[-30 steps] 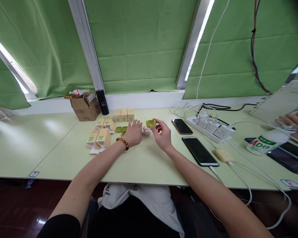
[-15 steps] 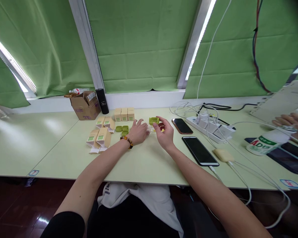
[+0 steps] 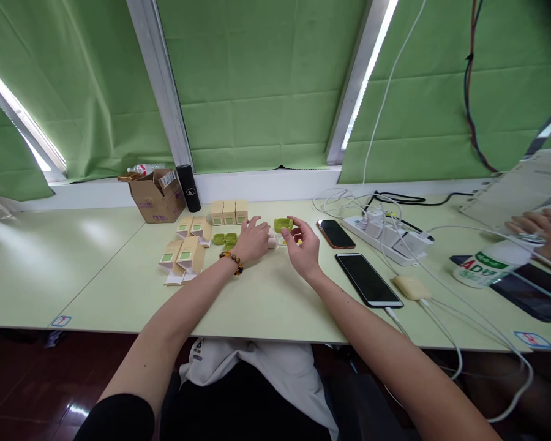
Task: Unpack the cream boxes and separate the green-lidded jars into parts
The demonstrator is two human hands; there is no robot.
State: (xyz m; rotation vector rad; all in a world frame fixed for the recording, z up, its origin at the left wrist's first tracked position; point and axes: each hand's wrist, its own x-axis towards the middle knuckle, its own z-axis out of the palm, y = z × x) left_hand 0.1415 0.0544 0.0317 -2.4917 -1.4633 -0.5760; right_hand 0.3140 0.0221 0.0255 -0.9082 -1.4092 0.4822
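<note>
A: What's changed since half a second ago?
B: The left hand point(image 3: 251, 242) has drawn back slightly leftward, and a pale piece point(image 3: 272, 242) now shows beside its fingertips.
A: And the fingers?
B: The left ones are loosely spread; I can't tell if they grip anything. The right hand point(image 3: 304, 250) holds a green cup point(image 3: 283, 225) between thumb and forefinger.
A: Anything around them?
B: Green containers point(image 3: 224, 238) just left of the left fingers, small boxes point(image 3: 229, 212) beyond, a phone point(image 3: 335, 234) right of the right hand.
</note>
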